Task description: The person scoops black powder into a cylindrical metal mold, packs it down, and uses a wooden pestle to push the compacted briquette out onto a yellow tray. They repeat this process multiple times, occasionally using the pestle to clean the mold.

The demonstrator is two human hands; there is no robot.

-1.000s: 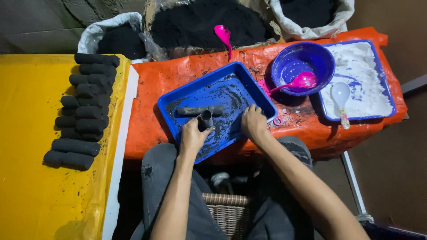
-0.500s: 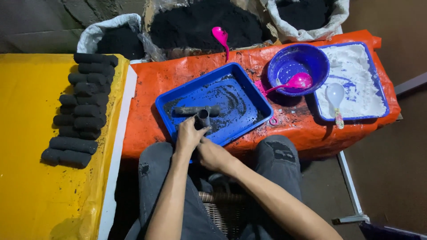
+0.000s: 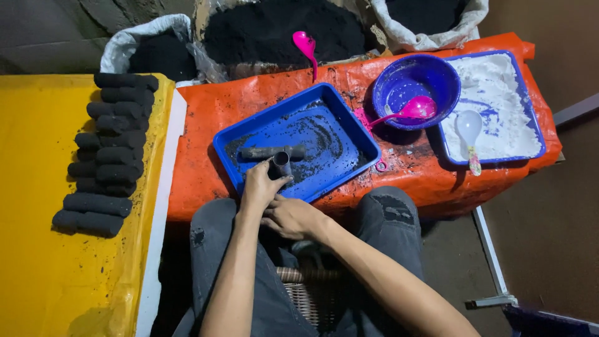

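My left hand [image 3: 259, 186] grips a short grey pipe [image 3: 281, 163] that stands upright at the near edge of a blue tray [image 3: 340, 122] dusted with black powder. A dark rod [image 3: 269, 151] lies flat in the tray just behind the pipe. My right hand [image 3: 292, 216] sits below the tray's near edge, against my left hand's heel, fingers curled; whether it holds anything is hidden. The tray rests on an orange sheet [image 3: 206, 150] over a low table.
Several black cylinders [image 3: 106, 150] lie in rows on a yellow sheet [image 3: 37, 187] at left. Sacks of black powder [image 3: 274, 28] stand behind. At right are a purple bowl [image 3: 412, 78] with a pink spoon, and a blue tray of white powder [image 3: 499, 103] with a white spoon. A wicker stool [image 3: 306, 293] sits between my knees.
My right hand left the tray's right side and dropped below the near edge, beside my left hand. My left hand kept hold of the pipe.
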